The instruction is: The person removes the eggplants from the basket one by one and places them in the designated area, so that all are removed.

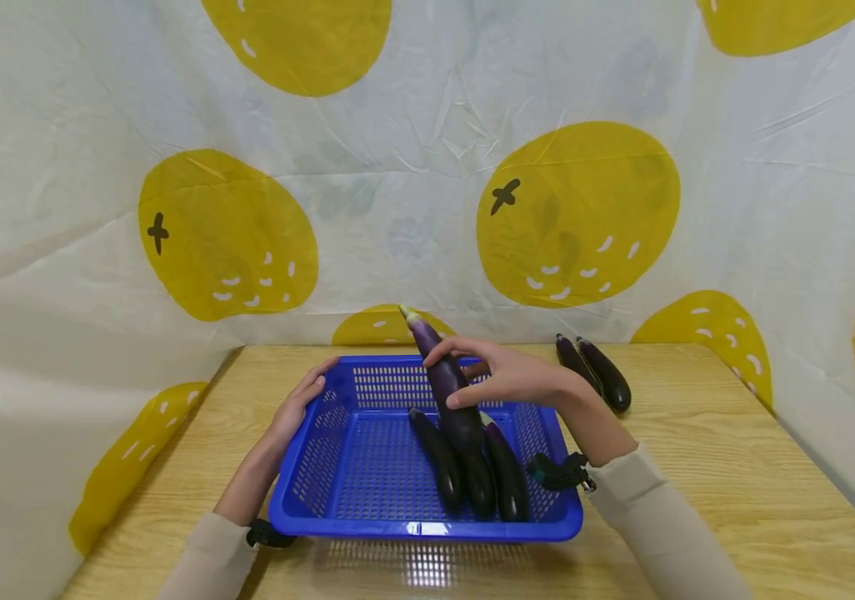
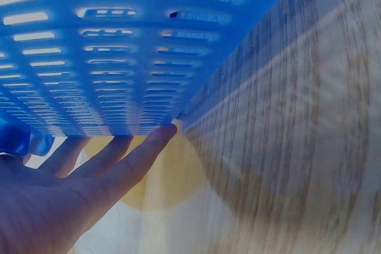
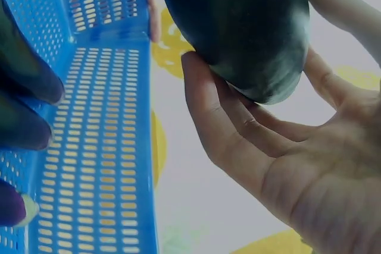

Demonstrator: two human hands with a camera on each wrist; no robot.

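In the head view a blue plastic basket (image 1: 427,530) sits on the wooden table, with several dark purple eggplants (image 1: 438,467) lying in its right half. My right hand (image 1: 506,375) grips another eggplant (image 1: 446,375) between thumb and fingers, held above the basket with its pale stem end up and tilted left. The right wrist view shows that eggplant's rounded lower end (image 3: 256,57) between the fingers. At the basket's far left corner, my left hand (image 1: 300,404) holds the rim. Its fingers (image 2: 128,168) lie along the outer wall in the left wrist view.
Two more eggplants (image 1: 600,371) lie side by side on the table (image 1: 712,467), right of the basket and near the back edge. Behind the table hangs a white cloth (image 1: 397,208) printed with large yellow fruit.
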